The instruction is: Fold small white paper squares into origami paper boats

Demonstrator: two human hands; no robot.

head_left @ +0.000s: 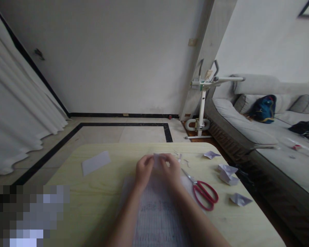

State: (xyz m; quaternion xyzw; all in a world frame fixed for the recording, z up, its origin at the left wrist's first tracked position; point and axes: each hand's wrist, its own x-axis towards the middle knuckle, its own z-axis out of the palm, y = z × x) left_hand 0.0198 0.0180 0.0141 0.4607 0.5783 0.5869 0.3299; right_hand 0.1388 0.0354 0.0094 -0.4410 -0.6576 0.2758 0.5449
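Between my two hands is a small piece of white paper [157, 161], held up just past the far end of a large written sheet [158, 219]. My left hand [144, 169] pinches its left edge. Fingers of my right hand [172, 169] close on its right side. Right of my right hand lie red-handled scissors [205, 195], blades pointing away and to the left. Thin paper scraps [179, 157] are scattered just beyond that hand. Folded paper boats, one [211, 155] far back, a pair [228, 174] and one [240, 199] nearer, stand along the table's right side.
A blank white paper rectangle [95, 163] lies at the left of the light wooden table [92, 206]. Past the table are a white exercise machine [202, 106] and a grey sofa [247, 127] carrying a blue bag [264, 109]. A white curtain [15, 99] hangs at left.
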